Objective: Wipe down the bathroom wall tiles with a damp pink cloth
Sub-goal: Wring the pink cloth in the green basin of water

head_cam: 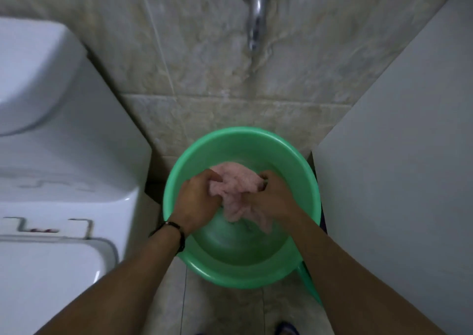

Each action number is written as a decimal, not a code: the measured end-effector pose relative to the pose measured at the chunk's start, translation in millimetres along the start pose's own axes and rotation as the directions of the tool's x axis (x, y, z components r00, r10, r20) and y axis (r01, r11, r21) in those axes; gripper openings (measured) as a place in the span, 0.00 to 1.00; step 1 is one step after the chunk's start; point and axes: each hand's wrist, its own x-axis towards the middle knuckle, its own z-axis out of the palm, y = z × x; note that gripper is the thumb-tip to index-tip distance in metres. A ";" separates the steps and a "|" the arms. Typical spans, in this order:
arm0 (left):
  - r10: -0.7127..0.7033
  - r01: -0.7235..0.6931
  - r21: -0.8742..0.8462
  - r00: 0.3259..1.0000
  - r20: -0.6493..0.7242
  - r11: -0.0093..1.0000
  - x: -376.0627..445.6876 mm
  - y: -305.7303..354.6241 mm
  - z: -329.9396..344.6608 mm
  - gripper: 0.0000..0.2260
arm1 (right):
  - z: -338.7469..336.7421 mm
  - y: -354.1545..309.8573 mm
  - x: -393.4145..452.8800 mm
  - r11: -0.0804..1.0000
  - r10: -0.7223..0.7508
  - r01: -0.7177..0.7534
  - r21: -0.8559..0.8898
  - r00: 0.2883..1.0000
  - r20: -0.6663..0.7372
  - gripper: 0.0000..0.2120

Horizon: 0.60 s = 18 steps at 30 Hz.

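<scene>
Cloth (231, 193) bunched over the basin (194, 268), beneath the tap (254, 14), likely so drips fall inside. Left hand (197, 196) and right hand (275, 196) both grip it, fingers curled tight, probably wringing it damp before the tiles (204, 53).

The floor (220, 309) is laid with pale beige marbled tiles, with thin grout lines running toward the far wall. A round green plastic basin (302, 170) sits directly on it, near the middle, close to the foot of the far tiled wall. Left of the basin, a white toilet (64, 155) stands on the floor, its base just beside the basin's left rim. At the near edge, part of a dark blue slipper (286, 329) rests on the tiles.
</scene>
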 end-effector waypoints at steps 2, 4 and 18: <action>-0.037 0.037 -0.029 0.999 -0.007 0.999 -13.7 16.3 -38.2 0.14 | -1.4 -36.8 -23.6 0.999 -0.030 0.029 0.034 0.999 0.039 0.25; -0.063 0.065 -0.104 0.998 0.025 0.992 -27.8 38.1 -78.0 0.14 | -3.9 -74.9 -46.2 0.993 -0.117 0.118 -0.007 0.990 0.079 0.21; -0.092 0.104 0.045 0.971 -0.219 0.994 -131.5 168.7 -275.5 0.18 | -51.1 -279.9 -157.9 0.896 -0.404 0.444 0.002 0.814 0.417 0.12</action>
